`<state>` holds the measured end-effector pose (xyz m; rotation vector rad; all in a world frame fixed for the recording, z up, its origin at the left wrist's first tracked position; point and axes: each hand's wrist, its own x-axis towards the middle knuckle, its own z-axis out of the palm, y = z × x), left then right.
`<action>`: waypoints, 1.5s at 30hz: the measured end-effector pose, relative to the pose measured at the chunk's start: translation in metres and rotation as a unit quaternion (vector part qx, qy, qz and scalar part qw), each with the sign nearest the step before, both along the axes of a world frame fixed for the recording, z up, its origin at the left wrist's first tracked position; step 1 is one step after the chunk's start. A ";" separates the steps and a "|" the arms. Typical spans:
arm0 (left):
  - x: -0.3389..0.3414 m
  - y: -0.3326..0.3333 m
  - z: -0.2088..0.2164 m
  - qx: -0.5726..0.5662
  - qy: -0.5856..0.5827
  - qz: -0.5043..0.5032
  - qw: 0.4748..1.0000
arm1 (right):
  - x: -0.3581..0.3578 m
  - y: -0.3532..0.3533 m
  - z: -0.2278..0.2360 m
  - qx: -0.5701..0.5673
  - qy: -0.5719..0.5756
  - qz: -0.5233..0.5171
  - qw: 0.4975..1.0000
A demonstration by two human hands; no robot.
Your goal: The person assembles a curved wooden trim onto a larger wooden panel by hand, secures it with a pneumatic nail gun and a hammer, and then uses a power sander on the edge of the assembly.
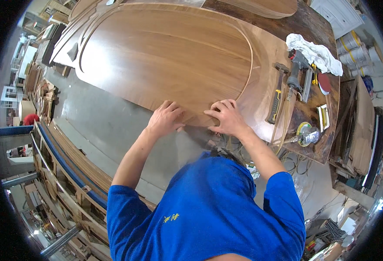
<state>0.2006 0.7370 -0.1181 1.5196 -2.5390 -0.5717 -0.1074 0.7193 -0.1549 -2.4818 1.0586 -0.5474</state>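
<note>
In front of me lies a large brown wooden panel (169,56) with a smooth, partly shiny face. A thin curved strip or groove line (251,56) rounds its right end. My left hand (167,116) is closed over the panel's near edge, its fingers bent on top. A short way to the right, my right hand (227,116) grips the same edge with curled fingers. What lies under the fingers is partly hidden, and no tool shows in either hand.
Right of the panel lie a hammer (276,98), an air nail gun (295,74), a white cloth (315,54), a red sanding disc (324,83) and a round sander (306,134). Hoses (285,117) trail off the bench's edge. A rack of long boards (69,154) stands to my left.
</note>
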 end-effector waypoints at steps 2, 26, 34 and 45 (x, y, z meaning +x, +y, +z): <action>0.004 0.002 -0.004 0.003 0.002 0.006 1.000 | 0.003 0.000 -0.007 0.005 0.009 0.009 1.000; 0.006 -0.005 -0.014 -0.021 -0.035 -0.085 0.996 | 0.008 0.002 -0.002 0.029 -0.007 -0.004 1.000; 0.002 -0.005 -0.004 -0.028 -0.028 -0.096 0.995 | 0.006 0.006 -0.001 0.028 0.014 -0.015 0.999; 0.003 -0.006 -0.009 0.024 0.046 -0.061 0.997 | 0.003 0.007 -0.002 0.042 -0.005 -0.007 0.999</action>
